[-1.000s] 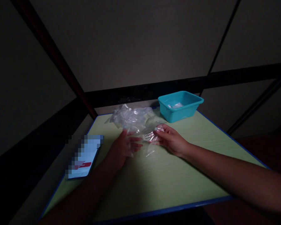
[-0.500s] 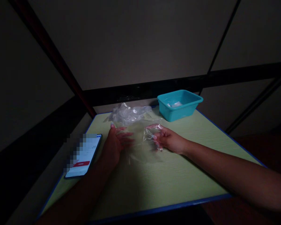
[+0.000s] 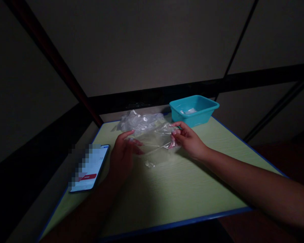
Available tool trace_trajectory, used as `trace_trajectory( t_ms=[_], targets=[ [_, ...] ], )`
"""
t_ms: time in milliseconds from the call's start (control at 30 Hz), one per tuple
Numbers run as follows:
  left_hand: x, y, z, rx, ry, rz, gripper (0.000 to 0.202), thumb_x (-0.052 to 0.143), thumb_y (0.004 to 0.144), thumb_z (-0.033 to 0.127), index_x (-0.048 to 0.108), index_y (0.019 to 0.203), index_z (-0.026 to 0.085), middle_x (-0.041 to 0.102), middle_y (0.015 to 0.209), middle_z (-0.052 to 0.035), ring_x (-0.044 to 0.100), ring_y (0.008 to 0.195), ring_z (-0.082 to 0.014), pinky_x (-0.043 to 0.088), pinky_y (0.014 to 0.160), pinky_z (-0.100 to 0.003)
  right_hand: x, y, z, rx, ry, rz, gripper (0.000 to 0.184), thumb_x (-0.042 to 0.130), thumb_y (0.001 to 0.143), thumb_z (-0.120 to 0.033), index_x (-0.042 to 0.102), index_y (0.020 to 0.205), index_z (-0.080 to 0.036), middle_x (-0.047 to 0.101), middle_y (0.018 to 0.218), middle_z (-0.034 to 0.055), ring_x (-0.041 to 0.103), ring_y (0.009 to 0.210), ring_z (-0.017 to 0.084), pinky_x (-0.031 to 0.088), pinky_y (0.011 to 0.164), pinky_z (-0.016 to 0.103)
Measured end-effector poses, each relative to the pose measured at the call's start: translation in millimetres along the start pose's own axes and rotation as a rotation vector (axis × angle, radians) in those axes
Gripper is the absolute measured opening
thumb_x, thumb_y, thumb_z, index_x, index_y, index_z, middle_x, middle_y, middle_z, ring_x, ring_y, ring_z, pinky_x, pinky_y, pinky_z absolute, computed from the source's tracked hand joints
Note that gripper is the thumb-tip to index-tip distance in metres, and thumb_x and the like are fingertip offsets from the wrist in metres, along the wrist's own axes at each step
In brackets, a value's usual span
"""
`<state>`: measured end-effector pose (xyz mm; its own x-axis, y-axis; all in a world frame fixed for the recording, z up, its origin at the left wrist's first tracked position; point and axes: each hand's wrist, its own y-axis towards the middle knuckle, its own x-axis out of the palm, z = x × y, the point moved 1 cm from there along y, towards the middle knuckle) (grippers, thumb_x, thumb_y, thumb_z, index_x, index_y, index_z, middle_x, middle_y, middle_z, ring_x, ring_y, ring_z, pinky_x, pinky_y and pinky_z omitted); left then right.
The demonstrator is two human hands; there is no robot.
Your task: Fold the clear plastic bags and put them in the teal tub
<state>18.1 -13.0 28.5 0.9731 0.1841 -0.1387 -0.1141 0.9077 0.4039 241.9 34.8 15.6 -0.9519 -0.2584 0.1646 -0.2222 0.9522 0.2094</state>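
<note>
A clear, thin plastic bag (image 3: 154, 143) is stretched between my two hands, just above the tabletop. My right hand (image 3: 190, 140) pinches its right side, where the film bunches and shines. At the left side, my left hand (image 3: 123, 152) has closed on the bag's edge; some of its fingers show through the film. A crumpled heap of clear plastic (image 3: 140, 121) lies on the table right behind the bag.
A turquoise plastic basket (image 3: 195, 118) with some pale, clear wrapping inside stands at the back right. On the left lies a phone (image 3: 93, 168) with a lit screen. The light green table (image 3: 172, 199) has a blue edge and meets a wall at the back.
My left hand has gone from spread fingers to gripping the bag's left edge. My right hand has risen slightly to the right, and the bag is drawn tauter.
</note>
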Motion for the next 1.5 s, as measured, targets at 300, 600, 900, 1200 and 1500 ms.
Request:
trace_trajectory(
  t_ms=[300, 600, 900, 1200, 1500],
  targets=[
    [-0.7, 2.5, -13.9, -0.178, 0.424, -0.157, 0.025, 0.043, 0.091, 0.032, 0.057, 0.108, 0.02, 0.061, 0.067, 0.0023, 0.061, 0.055, -0.0155, 0.049, 0.055, -0.027, -11.0, 2.1, 11.8, 0.176, -0.697, 0.001, 0.036, 0.047, 0.086, -0.018, 0.039, 0.121, -0.021, 0.053, 0.061, -0.008, 0.046, 0.038, 0.012, 0.035, 0.041, 0.023],
    [-3.0, 1.6, -17.9, 0.474, 0.818, -0.135, 0.041, 0.048, 0.09, 0.038, 0.051, 0.126, 0.017, 0.054, 0.128, -0.0148, 0.046, 0.124, -0.0307, 0.037, 0.105, -0.052, -6.0, -4.2, -7.3, -0.027, -1.407, -0.046, 0.054, 0.055, 0.088, -0.026, 0.04, 0.139, -0.015, 0.06, 0.117, 0.0176, 0.063, 0.092, 0.027, 0.048, 0.072, 0.034],
    [2.2, -9.0, -28.4, 0.248, 1.119, -0.686, 0.068, 0.056, 0.086, 0.05, 0.038, 0.145, 0.021, 0.029, 0.156, -0.015, 0.017, 0.145, -0.0367, 0.018, 0.109, -0.067, 16.2, -35.3, -1.6, -0.116, -1.439, -0.516, 0.073, 0.045, 0.093, -0.053, 0.024, 0.151, -0.015, 0.012, 0.158, 0.0218, 0.013, 0.145, 0.036, 0.013, 0.11, 0.064],
    [-7.8, 7.4, -25.9, 0.263, 0.777, -0.181, 0.034, 0.044, 0.089, 0.031, 0.057, 0.118, 0.018, 0.061, 0.122, -0.0116, 0.053, 0.118, -0.0269, 0.038, 0.105, -0.049, 22.4, -50.9, -9.0, -0.174, -1.12, -1.002, 0.076, 0.063, 0.083, -0.053, 0.031, 0.149, -0.031, 0.014, 0.158, 0.0107, 0.015, 0.145, 0.032, -0.006, 0.111, 0.062],
    [-1.5, 8.0, -25.7, 0.25, 0.872, -0.485, 0.017, 0.067, 0.074, 0.03, 0.063, 0.086, 0.02, 0.06, 0.098, -0.0073, 0.049, 0.1, -0.0279, 0.042, 0.087, -0.042, 22.5, -51.7, -10.9, -0.254, -1.146, -1.015, 0.083, 0.065, 0.081, -0.054, 0.028, 0.15, -0.026, 0.011, 0.158, 0.0144, 0.014, 0.145, 0.033, -0.006, 0.109, 0.064]
  ],
)
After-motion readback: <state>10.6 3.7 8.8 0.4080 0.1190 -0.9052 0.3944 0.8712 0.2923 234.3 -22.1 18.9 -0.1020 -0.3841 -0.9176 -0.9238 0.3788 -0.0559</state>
